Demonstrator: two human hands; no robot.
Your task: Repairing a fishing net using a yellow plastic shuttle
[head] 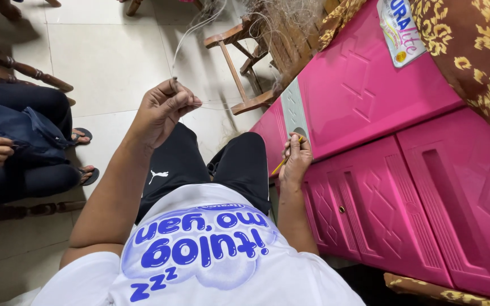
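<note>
Overhead, left hand (163, 110) pinches a thin thread (191, 31) taut while right hand (296, 161) grips a yellow needle (282, 164).

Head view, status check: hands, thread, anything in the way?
Left hand raised, pinching thin pale thread that runs up to tangled fibre bundle. Right hand grips slim yellow stick beside pink plastic cabinet. Wooden stool ahead.
</note>
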